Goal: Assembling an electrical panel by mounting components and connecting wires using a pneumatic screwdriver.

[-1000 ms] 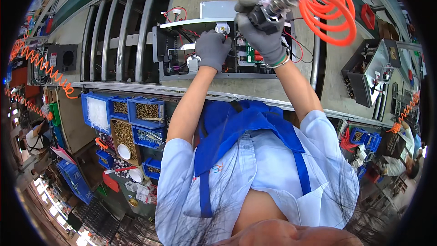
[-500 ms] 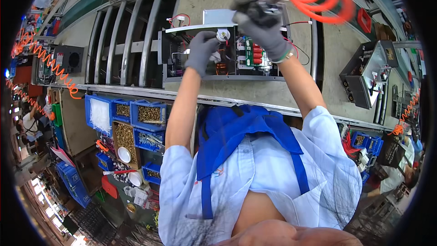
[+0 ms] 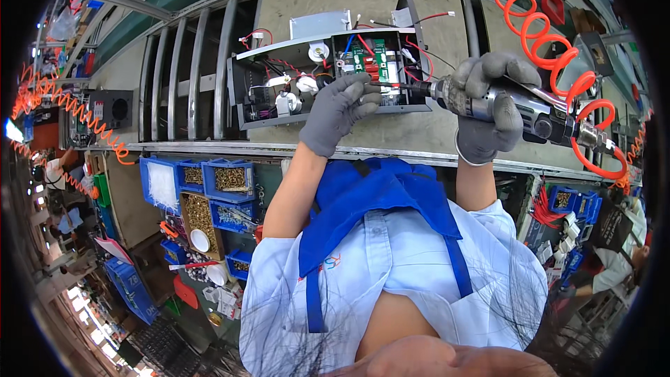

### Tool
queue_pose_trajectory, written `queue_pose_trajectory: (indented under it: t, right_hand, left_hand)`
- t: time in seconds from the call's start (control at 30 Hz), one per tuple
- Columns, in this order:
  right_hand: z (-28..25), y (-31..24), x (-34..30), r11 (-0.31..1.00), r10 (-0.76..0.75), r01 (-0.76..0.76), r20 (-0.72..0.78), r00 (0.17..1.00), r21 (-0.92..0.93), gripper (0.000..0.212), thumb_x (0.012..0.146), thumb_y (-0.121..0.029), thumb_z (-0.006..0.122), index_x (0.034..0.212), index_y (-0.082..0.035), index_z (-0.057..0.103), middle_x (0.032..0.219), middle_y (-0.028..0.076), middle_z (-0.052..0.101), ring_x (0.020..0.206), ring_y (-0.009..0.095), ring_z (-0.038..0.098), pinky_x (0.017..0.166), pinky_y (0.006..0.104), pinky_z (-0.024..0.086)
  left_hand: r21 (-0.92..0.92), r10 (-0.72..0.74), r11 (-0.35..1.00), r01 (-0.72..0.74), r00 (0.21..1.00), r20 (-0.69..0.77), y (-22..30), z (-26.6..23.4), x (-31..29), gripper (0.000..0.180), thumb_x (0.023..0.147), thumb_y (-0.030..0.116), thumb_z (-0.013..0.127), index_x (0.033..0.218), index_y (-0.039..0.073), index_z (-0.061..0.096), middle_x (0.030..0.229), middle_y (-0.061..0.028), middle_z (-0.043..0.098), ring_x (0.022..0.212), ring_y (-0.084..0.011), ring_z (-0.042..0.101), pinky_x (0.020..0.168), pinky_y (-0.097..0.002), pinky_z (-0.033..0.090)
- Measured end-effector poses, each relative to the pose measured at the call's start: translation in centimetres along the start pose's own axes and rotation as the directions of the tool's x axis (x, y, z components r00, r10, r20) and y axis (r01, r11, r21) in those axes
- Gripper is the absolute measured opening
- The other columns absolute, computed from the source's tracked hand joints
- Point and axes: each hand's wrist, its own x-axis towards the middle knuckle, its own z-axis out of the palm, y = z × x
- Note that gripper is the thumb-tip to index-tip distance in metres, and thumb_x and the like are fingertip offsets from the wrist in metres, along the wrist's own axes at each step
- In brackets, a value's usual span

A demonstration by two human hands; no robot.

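Both my hands wear grey gloves. My right hand [image 3: 492, 108] grips an air screwdriver [image 3: 541, 112], held nearly level with its bit pointing left. The fingers of my left hand [image 3: 338, 113] are pinched at the bit's tip; whatever they hold is too small to make out. Just beyond them lies an open dark metal case [image 3: 279, 121] on the bench. Inside the case are a green circuit board [image 3: 380, 49] with red parts, a round white disc [image 3: 318, 51] and loose wires. My left hand overlaps the case's front edge.
An orange coiled air hose [image 3: 534, 22] runs from above to the screwdriver's rear end. Metal rollers [image 3: 197, 70] lie left of the case. Blue bins [image 3: 231, 178] of screws stand below the bench edge at left. A person [image 3: 618, 262] is at far right.
My right hand has brought the screwdriver down and right from above the case, turning it level. My left hand has left the white disc and moved right to the bit's tip.
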Motion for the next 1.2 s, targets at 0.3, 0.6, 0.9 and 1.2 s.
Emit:
queue_pose_trajectory:
  t: [0.3, 0.6, 0.9, 1.2]
  right_hand:
    - [-3.0, 0.3, -0.1, 0.995, -0.090, 0.090, 0.001, 0.996, 0.034, 0.044, 0.080, -0.016, 0.055, 0.123, -0.009, 0.055, 0.097, 0.011, 0.054, 0.060, 0.015, 0.046, 0.056, 0.0354, 0.042]
    - [-5.3, 1.0, 0.3, 0.977, 0.076, -0.088, 0.068, 0.995, 0.195, 0.042, 0.081, -0.016, 0.068, 0.119, -0.007, 0.050, 0.096, 0.012, 0.057, 0.072, 0.021, 0.058, 0.067, 0.0423, 0.052]
    - [-5.3, 1.3, -0.1, 0.988, -0.011, 0.023, -0.076, 0.997, 0.154, 0.047, 0.079, -0.018, 0.060, 0.124, -0.008, 0.051, 0.100, 0.011, 0.056, 0.072, 0.019, 0.056, 0.071, 0.0418, 0.049]
    - [-4.4, 0.5, 0.5, 0.977, -0.211, 0.205, -0.165, 0.964, -0.053, 0.048, 0.075, -0.016, 0.053, 0.122, -0.003, 0.057, 0.091, 0.007, 0.049, 0.062, 0.012, 0.043, 0.059, 0.0317, 0.039]
  left_hand:
    - [-0.123, 0.020, 0.992, -0.022, 1.000, -0.016, -2.3, 1.0, 1.3, 0.038, 0.094, 0.023, 0.061, 0.120, -0.003, 0.053, 0.091, -0.0053, 0.057, 0.076, -0.0133, 0.056, 0.060, -0.0208, 0.049]
    - [-0.282, -0.023, 0.958, 0.043, 0.997, 0.073, -4.5, -1.2, 1.3, 0.038, 0.092, 0.026, 0.064, 0.118, 0.000, 0.054, 0.093, -0.0050, 0.057, 0.076, -0.0115, 0.055, 0.059, -0.0197, 0.047]
    - [-0.353, -0.073, 0.926, 0.135, 0.980, 0.184, -2.3, -0.5, 3.2, 0.028, 0.092, 0.017, 0.063, 0.111, -0.002, 0.055, 0.087, -0.0037, 0.054, 0.074, -0.0104, 0.054, 0.057, -0.0171, 0.048]
    - [-0.140, -0.260, 0.945, 0.296, 0.938, 0.232, 0.3, 1.1, 5.1, 0.038, 0.088, 0.033, 0.068, 0.100, 0.001, 0.053, 0.078, 0.0038, 0.041, 0.065, -0.0038, 0.037, 0.050, -0.0148, 0.033]
